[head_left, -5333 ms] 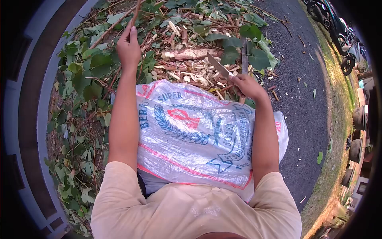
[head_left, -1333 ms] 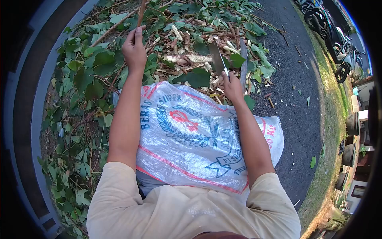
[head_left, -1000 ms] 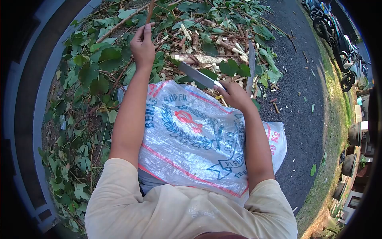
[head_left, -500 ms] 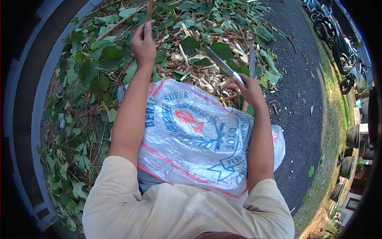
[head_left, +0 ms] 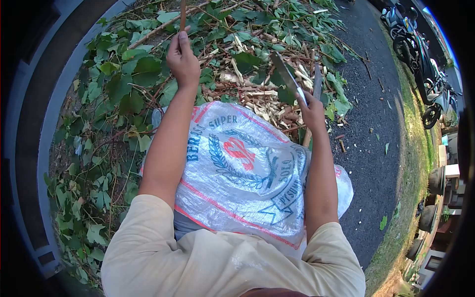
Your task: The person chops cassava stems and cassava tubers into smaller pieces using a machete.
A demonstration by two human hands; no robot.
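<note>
My left hand (head_left: 183,58) is closed round the lower end of a thin brown stick (head_left: 183,16), whose top runs out of view. My right hand (head_left: 311,110) grips a knife (head_left: 285,72) by its pale handle, the blade pointing up and to the left. Under the blade lies a heap of pale, peeled wood-like pieces and brown peelings (head_left: 262,105) among green leaves. A white woven sack (head_left: 232,198) with printed lettering is spread over my lap, between my forearms.
Leafy cut branches (head_left: 106,148) cover the ground at the left and far side. A second long blade-like tool (head_left: 317,79) stands right of the knife. Dark asphalt (head_left: 366,163) runs along the right, then a grass strip (head_left: 413,148). Motorcycles (head_left: 420,64) are parked beyond it.
My right hand and the knife have shifted slightly right, with the blade now steeper. The left hand has moved a little in view, still holding the stick. The view itself has shifted slightly.
</note>
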